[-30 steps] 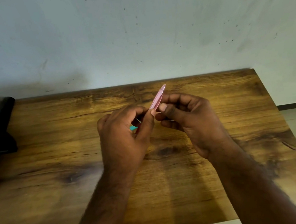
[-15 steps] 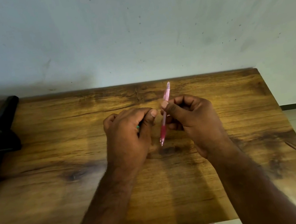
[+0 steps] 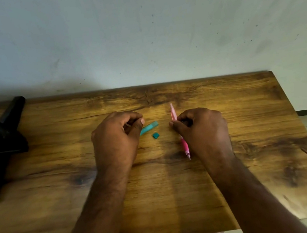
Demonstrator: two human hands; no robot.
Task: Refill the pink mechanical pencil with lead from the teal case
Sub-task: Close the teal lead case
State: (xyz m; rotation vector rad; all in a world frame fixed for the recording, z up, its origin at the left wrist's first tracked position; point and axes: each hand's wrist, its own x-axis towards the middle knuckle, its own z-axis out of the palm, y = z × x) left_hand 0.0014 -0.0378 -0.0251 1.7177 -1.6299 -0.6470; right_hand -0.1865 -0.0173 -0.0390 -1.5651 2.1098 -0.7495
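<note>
Both hands have dropped to the table (image 3: 255, 161); the right hand (image 3: 202, 129) grips the pencil (image 3: 185, 145); the left hand (image 3: 116, 140), beside the case (image 3: 149, 127) and cap (image 3: 156, 135), pinches a thin sliver, probably lead; insertion remains.

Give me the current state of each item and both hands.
Pencil: lying on the table, gripped by the right hand.
Case: lying open on the table.
Cap: off, beside the case.
Left hand: pinching something thin, probably lead.
</note>
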